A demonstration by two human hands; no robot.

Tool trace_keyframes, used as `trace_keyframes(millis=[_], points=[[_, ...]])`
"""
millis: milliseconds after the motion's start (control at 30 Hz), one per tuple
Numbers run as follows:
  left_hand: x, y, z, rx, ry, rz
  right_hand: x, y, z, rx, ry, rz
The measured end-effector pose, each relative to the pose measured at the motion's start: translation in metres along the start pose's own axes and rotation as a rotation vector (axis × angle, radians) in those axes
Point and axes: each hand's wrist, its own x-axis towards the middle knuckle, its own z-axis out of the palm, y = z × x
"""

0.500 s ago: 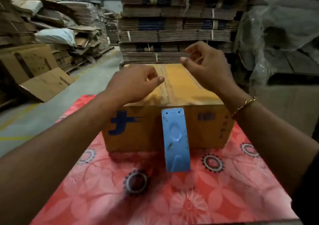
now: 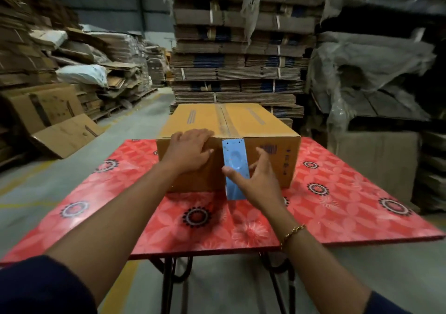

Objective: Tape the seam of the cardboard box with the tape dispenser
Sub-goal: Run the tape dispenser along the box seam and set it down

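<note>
The cardboard box (image 2: 241, 130) looked matt brown, its seam (image 2: 223, 120) covered by shiny tape. The blue tape dispenser (image 2: 235, 166) seemed smooth plastic. The red floral tablecloth (image 2: 337, 205) was glossy.

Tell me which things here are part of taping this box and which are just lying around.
Part of the job:
cardboard box with its top seam
blue tape dispenser
left hand on the box
right hand around the dispenser

Just lying about:
red floral table (support only)
bundled flat cardboard stacks
loose cardboard sheets
white sack
</note>
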Motion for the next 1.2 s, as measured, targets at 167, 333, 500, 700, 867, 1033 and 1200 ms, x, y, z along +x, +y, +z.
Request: trace_keyframes(millis=[167, 333, 500, 700, 867, 1033, 1200], points=[[0.001, 0.002, 0.001, -0.034, 0.036, -0.022, -0.016, 0.005, 0.032, 0.104, -0.016, 0.006], [-0.002, 0.004, 0.0, 0.068, 0.102, 0.015, -0.018, 0.009, 0.032, 0.107, 0.086, -0.057], [0.011, 0.006, -0.004, 0.222, 0.04, 0.162, -0.018, 0.01, 0.03, 0.064, 0.071, -0.094], [0.028, 0.012, -0.005, 0.227, -0.062, 0.235, -0.018, 0.01, 0.031, -0.013, 0.056, -0.12], [0.03, 0.007, 0.006, 0.197, -0.008, 0.211, -0.025, 0.006, 0.026, -0.068, 0.064, -0.124], [0.03, 0.01, 0.005, 0.176, -0.005, 0.215, -0.036, 0.003, 0.017, -0.108, 0.034, -0.095], [0.029, 0.011, 0.003, 0.177, -0.01, 0.22, -0.063, 0.006, 0.013, -0.169, -0.002, -0.047]])
